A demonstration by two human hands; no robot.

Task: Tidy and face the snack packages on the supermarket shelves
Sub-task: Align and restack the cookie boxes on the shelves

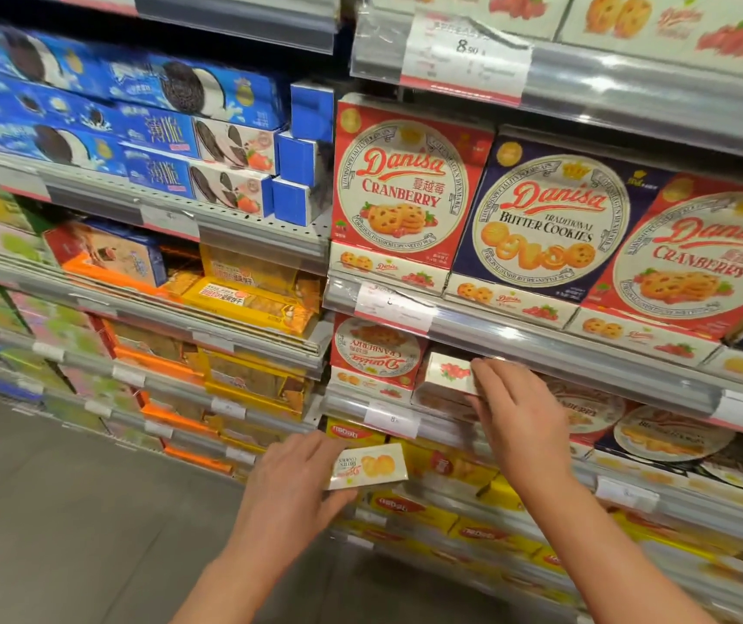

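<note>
My left hand (297, 479) grips a small cream butter-cookie box (371, 467) in front of the shelves, its print upside down. My right hand (518, 421) holds a white cranberry cookie box (448, 376) on the lower shelf, turned so its narrow side faces out. Just left of that box stands a red Danisa cranberry box (376, 353) with its label upside down. On the shelf above, a red cranberry box (405, 186), a navy butter cookies box (549, 222) and another cranberry box (702, 258) face forward.
Grey shelf rails with price tags (394, 306) run along each level. Blue sandwich-cookie packs (135, 123) fill the upper left shelf, orange and yellow cracker packs (234, 290) sit below them. Yellow boxes (410, 506) line the shelf under my hands. Grey floor (68, 511) lies at the lower left.
</note>
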